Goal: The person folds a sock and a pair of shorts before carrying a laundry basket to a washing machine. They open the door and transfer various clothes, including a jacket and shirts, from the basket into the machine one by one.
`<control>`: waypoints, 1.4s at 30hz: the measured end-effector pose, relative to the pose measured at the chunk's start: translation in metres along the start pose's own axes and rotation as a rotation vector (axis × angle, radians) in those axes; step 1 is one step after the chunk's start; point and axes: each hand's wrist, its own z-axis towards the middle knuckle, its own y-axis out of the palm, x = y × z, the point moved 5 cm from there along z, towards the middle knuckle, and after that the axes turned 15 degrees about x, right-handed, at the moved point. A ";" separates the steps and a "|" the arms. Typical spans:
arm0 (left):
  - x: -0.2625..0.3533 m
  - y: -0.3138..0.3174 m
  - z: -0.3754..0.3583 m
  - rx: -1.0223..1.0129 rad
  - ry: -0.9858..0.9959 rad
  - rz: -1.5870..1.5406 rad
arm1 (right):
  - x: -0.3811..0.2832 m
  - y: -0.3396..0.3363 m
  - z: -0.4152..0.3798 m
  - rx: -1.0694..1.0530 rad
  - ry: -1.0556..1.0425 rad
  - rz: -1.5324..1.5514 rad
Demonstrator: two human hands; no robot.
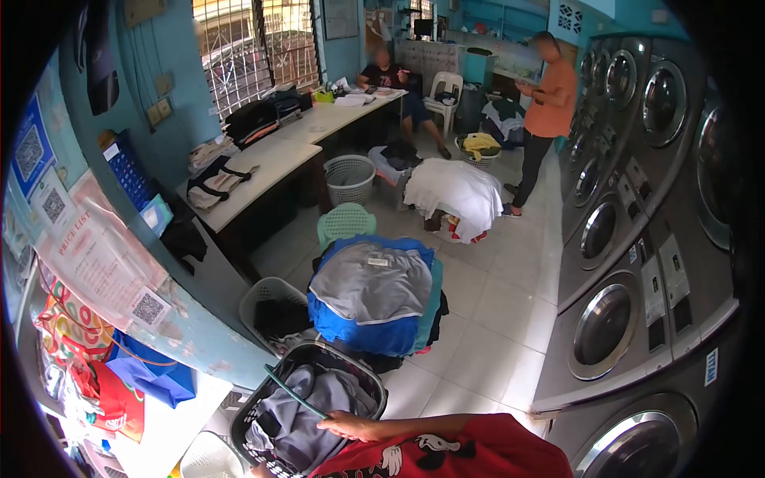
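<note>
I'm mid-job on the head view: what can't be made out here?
Left hand: head view, mostly cut off by the bottom edge; its grip is unclear.
Right hand: head view, fingers too small to tell whether they close on the green strip.
Floor of the black basket: head view, hidden under grey cloth.
Small print on the price list: head view, too small and blurred.

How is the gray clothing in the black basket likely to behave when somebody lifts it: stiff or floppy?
The gray clothing would probably sag, as it lies in loose folds. It seems unlikely to roll inside the black basket, being an uneven heap.
</note>
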 end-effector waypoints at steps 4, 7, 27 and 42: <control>-0.022 0.000 -0.020 -0.038 -0.059 -0.250 | 0.022 -0.029 -0.040 0.049 -0.038 0.097; 0.003 0.008 -0.063 -0.027 -0.077 -0.401 | 0.040 -0.060 -0.076 0.116 -0.072 0.184; 0.174 0.232 -0.445 -1.053 0.311 -0.046 | 0.172 -0.275 -0.315 0.899 -0.053 0.787; 0.246 0.364 -0.520 -1.139 -0.113 -0.203 | 0.096 -0.408 -0.317 1.363 -0.087 0.543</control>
